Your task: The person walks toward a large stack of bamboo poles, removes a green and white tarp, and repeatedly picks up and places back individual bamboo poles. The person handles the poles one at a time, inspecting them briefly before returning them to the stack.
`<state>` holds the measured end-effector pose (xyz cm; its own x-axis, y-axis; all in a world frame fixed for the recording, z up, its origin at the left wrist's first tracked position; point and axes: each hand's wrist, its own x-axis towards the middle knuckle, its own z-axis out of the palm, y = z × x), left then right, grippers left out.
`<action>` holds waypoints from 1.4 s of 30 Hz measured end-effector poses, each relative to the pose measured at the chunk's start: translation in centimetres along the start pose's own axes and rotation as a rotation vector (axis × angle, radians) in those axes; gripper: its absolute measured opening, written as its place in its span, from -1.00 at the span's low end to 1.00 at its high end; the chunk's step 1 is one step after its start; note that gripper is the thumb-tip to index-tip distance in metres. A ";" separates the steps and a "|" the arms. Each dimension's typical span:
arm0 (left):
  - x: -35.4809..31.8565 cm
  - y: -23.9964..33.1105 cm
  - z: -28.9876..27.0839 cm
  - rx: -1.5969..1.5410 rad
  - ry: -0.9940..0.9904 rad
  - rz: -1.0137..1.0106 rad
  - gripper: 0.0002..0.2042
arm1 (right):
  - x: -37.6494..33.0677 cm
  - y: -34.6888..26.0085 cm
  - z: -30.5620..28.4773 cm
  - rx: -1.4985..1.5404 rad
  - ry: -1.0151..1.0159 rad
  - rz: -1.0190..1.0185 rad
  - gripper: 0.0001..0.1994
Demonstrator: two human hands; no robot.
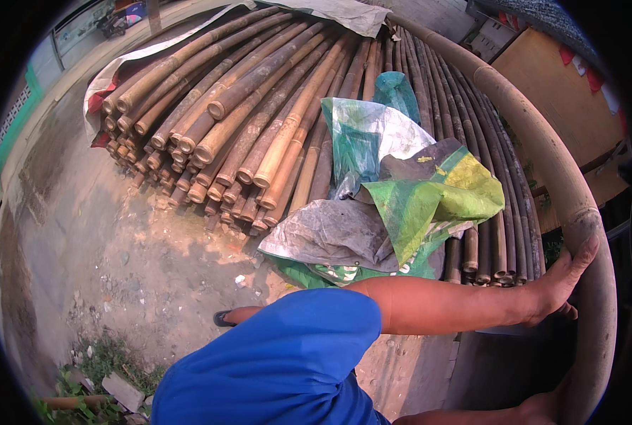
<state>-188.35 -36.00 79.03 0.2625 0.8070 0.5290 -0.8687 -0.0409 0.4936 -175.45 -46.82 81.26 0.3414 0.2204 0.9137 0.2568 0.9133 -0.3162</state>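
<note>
A thick bamboo pole (543, 142) sweeps from the top middle down along the right side to the lower edge. My left arm, in a blue sleeve, reaches across to the right. My left hand (558, 285) is closed against the pole beside one of its joints, thumb upward and the other fingers partly hidden. Lower down, my right hand (543, 409) is against the same pole near the lower edge; its fingers are shadowed and mostly out of sight, wrapped behind the pole.
A big stack of bamboo poles (288, 142) lies ahead, cut ends toward me. Crumpled green, yellow and grey plastic sacks (415, 198) rest on it, and a pale tarp (337, 13) covers its far end. A sandalled foot (222, 319) stands on dirt. Rubble (123, 392) and weeds are lower left.
</note>
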 end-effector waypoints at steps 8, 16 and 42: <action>1.4 -0.6 1.3 0.006 0.105 0.129 0.23 | 1.7 3.2 -2.3 0.048 0.068 -0.186 -0.15; -2.8 -0.6 -0.9 -0.079 0.093 -0.009 0.00 | 0.4 4.4 -1.5 0.195 0.119 -0.458 -0.22; -24.7 -0.6 -11.8 -0.129 0.804 -0.300 -0.17 | -34.7 -11.6 -6.2 -0.034 0.234 0.911 0.09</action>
<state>-199.28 -49.01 57.52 0.1541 0.9464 -0.2840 -0.8641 0.2685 0.4258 -184.69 -67.18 51.59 0.5962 0.7671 0.2369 -0.1737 0.4113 -0.8948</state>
